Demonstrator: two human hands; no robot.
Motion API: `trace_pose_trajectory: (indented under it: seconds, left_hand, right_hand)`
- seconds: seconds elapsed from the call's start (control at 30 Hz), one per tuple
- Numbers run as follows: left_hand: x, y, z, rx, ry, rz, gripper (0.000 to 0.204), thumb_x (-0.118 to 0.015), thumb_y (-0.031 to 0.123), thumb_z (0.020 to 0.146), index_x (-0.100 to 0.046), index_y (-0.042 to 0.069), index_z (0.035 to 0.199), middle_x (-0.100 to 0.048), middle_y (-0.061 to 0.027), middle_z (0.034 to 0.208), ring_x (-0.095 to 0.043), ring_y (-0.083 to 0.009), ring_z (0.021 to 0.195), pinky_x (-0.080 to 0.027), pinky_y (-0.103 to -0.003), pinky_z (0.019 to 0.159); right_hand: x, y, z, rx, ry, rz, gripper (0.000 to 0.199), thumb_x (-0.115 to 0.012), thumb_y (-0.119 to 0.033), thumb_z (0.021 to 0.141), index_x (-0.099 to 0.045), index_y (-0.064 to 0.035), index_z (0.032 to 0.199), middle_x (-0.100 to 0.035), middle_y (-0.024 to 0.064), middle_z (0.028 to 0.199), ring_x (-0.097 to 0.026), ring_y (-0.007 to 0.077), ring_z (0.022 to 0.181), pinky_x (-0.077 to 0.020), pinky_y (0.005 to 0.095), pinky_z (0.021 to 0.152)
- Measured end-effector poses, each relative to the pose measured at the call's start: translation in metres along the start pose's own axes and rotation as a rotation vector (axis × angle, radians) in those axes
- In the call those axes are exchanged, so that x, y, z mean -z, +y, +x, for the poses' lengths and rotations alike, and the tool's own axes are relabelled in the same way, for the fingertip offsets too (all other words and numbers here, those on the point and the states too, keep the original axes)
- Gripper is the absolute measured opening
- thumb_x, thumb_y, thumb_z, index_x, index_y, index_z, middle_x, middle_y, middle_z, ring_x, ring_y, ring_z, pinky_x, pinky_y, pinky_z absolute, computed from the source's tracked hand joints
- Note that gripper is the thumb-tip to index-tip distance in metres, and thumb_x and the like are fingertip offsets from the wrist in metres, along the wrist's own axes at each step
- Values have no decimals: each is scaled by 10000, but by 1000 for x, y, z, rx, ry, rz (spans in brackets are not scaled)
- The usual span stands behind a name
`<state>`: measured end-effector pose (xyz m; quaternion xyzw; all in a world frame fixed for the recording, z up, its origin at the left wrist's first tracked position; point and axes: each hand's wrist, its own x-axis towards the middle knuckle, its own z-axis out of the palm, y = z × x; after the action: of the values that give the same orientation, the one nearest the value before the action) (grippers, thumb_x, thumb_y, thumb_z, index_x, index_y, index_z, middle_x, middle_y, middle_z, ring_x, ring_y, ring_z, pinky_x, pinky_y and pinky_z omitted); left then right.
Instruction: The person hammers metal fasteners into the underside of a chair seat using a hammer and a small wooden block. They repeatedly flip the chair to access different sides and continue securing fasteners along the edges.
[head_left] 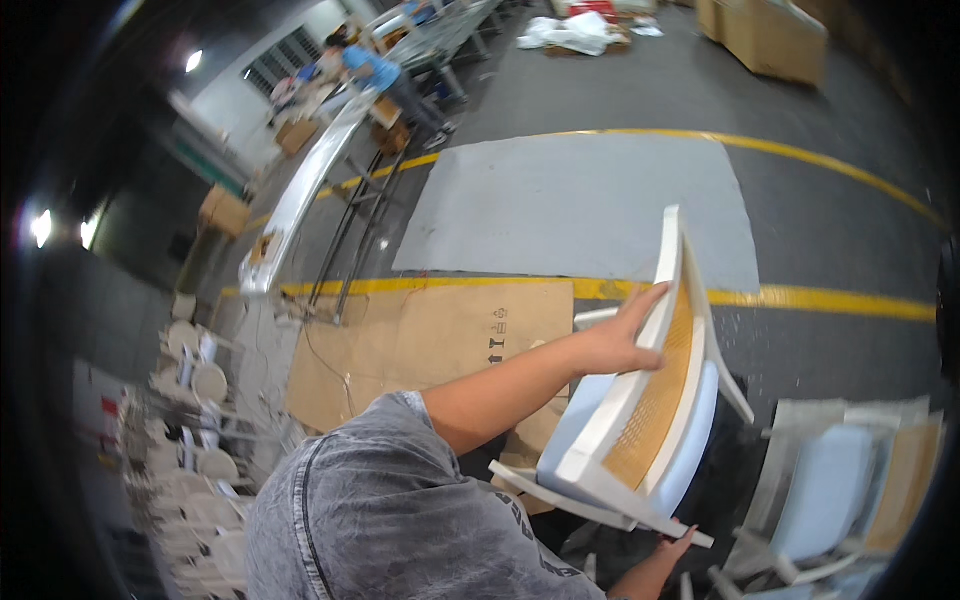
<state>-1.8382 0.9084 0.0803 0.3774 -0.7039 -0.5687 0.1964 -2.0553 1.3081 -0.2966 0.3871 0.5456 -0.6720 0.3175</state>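
A chair with a white frame, a woven cane back and a light blue padded seat is tilted in front of me. My left hand reaches across and grips the white top rail of its back, thumb and fingers on either side. Lower down, my right hand is closed around the end of a white frame part near the chair's bottom corner. Part of that hand's grip is hidden by the frame. Beside it on the right, a similar chair with a blue seat and cane panel lies close by.
A flattened cardboard sheet and a grey mat cover the floor ahead, divided by a yellow line. Several pale chair parts are stacked at left. Beyond are a long metal bench, a person in blue and large cartons.
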Motion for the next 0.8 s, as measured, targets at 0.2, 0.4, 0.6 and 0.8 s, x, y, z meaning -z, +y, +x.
trace_pose_trajectory:
  seconds: [0.2, 0.4, 0.6, 0.8]
  left_hand:
    - [252, -152, -89, 194, 381, -502, 1020, -560, -74, 733, -133, 103, 1642, -320, -246, 1593, -336, -346, 1470, -322, -398, 1178]
    - [462, -292, -292, 201, 903, -962, 944, -589, -30, 740, -252, 71, 1616, -474, -222, 1499, -515, -325, 1338, -437, -395, 1100]
    - [529, -346, -479, -61, 1352, -1182, 691, -560, 112, 952, -298, 49, 1589, -519, -237, 1454, -582, -320, 1273, -506, -372, 1029]
    - [551, -374, -456, 540, 1796, -600, 594, -520, 368, 1065, -410, -2, 1517, -533, -231, 1453, -525, -315, 1341, -420, -403, 1108]
  right_hand:
    - [-178, 74, -83, 139, -257, -110, 550, -662, -459, 860, -539, -36, 1189, -617, 145, 961, -617, 347, 970, -510, 508, 857]
    - [-463, 200, -286, 235, -612, -429, 692, -728, -368, 840, -488, -38, 1399, -588, 143, 1262, -582, 346, 1152, -479, 500, 1026]
    - [-729, 435, -630, 131, -1379, -710, 512, -690, -251, 917, -534, 2, 1334, -644, 161, 1227, -630, 325, 1138, -527, 450, 1002]
    - [-777, 539, -923, 469, -1899, -765, 384, -737, -404, 913, -582, -65, 1006, -598, 49, 721, -613, 178, 539, -536, 309, 508]
